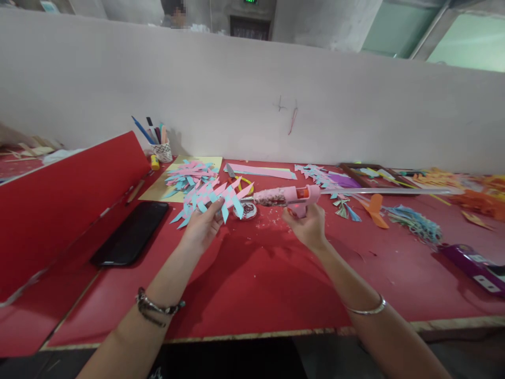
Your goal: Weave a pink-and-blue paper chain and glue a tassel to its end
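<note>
My right hand [310,225] grips a pink hot glue gun [282,196] by its handle, with its nozzle pointing left. A long clear glue stick [386,191] sticks out of the gun's back end. In my left hand [205,226] is a woven paper strip piece [209,200] in pink and light blue with pointed ends, pinched by its lower edge. The nozzle is close to the piece's right end; whether they touch I cannot tell. Below the nozzle a small round dish [246,211] with dark marks sits on the red table [252,284].
Scissors [244,185] with yellow handles lie behind the dish. Paper strips [191,176] lie on a yellow sheet [152,185] at the left, near a black phone [132,234] and a pen cup [161,151]. A purple device [471,267], tassels [416,223] and a dark tray [351,169] are at the right.
</note>
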The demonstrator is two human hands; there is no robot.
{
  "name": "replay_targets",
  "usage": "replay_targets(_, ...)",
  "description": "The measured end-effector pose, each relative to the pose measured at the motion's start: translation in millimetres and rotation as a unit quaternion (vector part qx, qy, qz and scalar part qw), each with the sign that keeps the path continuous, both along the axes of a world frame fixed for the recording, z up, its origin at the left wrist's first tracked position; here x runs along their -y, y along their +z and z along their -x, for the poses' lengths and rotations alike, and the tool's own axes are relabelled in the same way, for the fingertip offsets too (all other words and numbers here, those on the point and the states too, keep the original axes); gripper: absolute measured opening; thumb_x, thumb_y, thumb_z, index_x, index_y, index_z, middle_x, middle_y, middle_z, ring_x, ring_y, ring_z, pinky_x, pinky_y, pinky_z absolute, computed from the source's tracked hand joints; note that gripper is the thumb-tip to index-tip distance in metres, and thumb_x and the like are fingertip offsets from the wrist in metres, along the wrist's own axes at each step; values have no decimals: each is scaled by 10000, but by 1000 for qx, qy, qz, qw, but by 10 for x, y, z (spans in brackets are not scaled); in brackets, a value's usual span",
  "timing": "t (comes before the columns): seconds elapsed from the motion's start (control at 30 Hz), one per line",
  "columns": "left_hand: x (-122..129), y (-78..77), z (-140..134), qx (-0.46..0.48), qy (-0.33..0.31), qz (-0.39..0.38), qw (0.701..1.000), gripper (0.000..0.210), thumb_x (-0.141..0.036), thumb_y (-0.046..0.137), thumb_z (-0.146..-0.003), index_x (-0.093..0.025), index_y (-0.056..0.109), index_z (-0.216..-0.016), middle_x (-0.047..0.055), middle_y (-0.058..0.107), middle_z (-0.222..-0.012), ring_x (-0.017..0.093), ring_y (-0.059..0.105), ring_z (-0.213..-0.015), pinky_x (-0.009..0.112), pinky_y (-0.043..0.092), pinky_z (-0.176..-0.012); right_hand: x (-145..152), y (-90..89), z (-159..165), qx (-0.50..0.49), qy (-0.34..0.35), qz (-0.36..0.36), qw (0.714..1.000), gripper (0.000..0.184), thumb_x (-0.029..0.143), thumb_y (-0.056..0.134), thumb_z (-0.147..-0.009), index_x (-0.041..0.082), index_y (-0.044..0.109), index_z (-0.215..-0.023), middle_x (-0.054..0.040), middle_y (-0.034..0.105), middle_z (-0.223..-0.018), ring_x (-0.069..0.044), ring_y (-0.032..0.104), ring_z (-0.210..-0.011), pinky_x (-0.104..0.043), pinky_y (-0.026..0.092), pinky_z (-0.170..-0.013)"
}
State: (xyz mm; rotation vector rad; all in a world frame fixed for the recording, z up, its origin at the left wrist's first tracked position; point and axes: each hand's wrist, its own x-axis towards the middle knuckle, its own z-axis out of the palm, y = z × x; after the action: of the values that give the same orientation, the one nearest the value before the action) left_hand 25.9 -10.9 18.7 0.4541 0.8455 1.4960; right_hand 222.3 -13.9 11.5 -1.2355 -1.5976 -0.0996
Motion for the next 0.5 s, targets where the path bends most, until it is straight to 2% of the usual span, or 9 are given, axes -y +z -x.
replay_targets(0.3,-11,-10,6,-1,4,9,1000,268,-117,753,-430,-161,491,-468,-76,526,-437,44,494,-410,162,423,-442,2,15,-6,-6,-7,6,1000,211,288,513,-599,222,366,-461,75,333,-371,-72,321,-348,-212,324,-381)
replay_targets(0.5,-26,-35,7,-13,0,1,1000,264,-133,748,-467,-169,487,-478,-74,522,-441,53,498,-419,172,418,-438,9,16,3,-13,-8,2,1000,201,279,508,-596,221,370,-462,71,349,-384,-71,330,-351,-211,326,-382)
